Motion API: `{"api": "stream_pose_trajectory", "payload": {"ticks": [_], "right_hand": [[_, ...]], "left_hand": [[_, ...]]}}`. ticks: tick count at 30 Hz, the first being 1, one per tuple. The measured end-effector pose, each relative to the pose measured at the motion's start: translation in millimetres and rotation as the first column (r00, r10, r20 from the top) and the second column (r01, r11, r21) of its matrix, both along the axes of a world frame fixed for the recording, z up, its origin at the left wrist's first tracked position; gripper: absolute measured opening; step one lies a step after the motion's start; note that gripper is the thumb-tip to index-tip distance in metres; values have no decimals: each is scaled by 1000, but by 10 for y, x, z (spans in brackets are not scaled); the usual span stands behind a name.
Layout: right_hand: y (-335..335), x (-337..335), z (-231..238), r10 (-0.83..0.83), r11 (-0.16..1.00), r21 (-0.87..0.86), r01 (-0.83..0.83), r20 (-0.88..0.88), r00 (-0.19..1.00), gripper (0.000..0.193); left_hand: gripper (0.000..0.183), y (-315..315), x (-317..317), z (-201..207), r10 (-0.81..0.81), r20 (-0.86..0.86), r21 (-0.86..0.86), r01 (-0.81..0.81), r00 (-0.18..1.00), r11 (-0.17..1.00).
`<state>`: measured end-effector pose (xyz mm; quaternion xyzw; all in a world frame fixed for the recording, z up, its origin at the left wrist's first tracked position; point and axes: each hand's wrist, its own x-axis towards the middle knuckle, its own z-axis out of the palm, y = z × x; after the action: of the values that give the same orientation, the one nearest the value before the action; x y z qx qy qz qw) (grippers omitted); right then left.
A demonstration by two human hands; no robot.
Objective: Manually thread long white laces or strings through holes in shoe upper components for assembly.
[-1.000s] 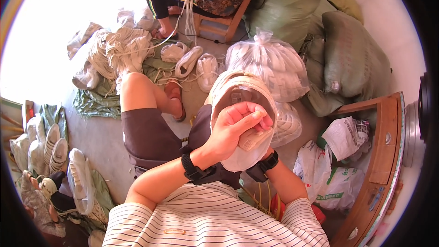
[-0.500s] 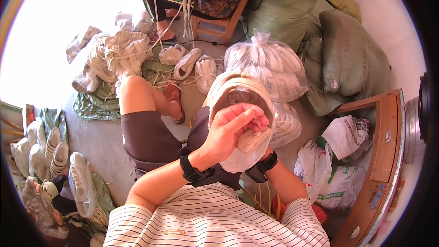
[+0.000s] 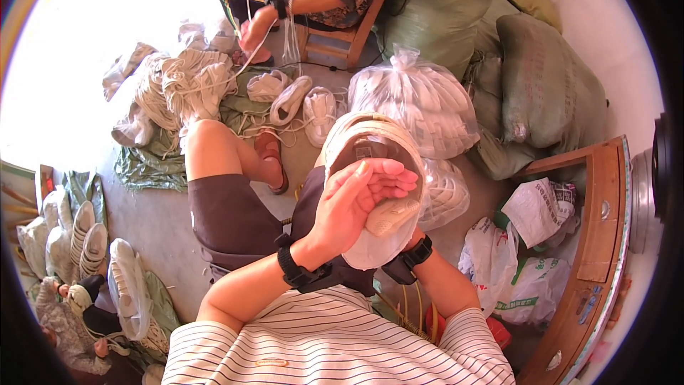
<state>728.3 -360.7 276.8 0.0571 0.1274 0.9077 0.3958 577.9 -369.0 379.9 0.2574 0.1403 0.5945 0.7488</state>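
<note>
A pale cream shoe [image 3: 367, 124] is held up in front of my chest, its brownish inside facing me. Across its opening lies my left hand [image 3: 349, 199], open, with its fingers stretched out and slightly curved and the thumb apart. Just below those fingers shows a beige perforated tongue-like piece [image 3: 393, 218], and a white flap [image 3: 374, 251] hangs lower down. My right hand [image 3: 413, 241] supports the shoe from behind; its fingers are hidden by the shoe.
Ahead, clear bags of shoes [image 3: 417, 100] stand near loose shoes [image 3: 288, 100] and a lace pile [image 3: 189, 85]. A co-worker's hand [image 3: 255, 34] handles laces. Big green sacks [image 3: 548, 82] lie at right, above a wooden drawer unit [image 3: 598, 221]. Another person [image 3: 60, 328] is lower left.
My left fingers have unfolded from a closed, pinched pose to stretched out. The shoe stays in nearly the same place. The co-worker's hand ahead has moved down along the laces.
</note>
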Motion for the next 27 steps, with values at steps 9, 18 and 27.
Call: {"api": "stream_pose_trajectory", "payload": {"ticks": [9,18,27], "right_hand": [[12,62,-149,40,998,27,-53,354,934,50],[-53,-41,213,-95,989,144,16,557,825,56],[-155,107,-126,-19,995,89,-53,660,751,61]], "left_hand": [[41,-107,-155,160,152,-90,26,-150,984,988],[45,-155,-760,77,306,-62,87,-300,950,950],[68,-75,-1127,-889,86,-907,-87,-381,413,920]]}}
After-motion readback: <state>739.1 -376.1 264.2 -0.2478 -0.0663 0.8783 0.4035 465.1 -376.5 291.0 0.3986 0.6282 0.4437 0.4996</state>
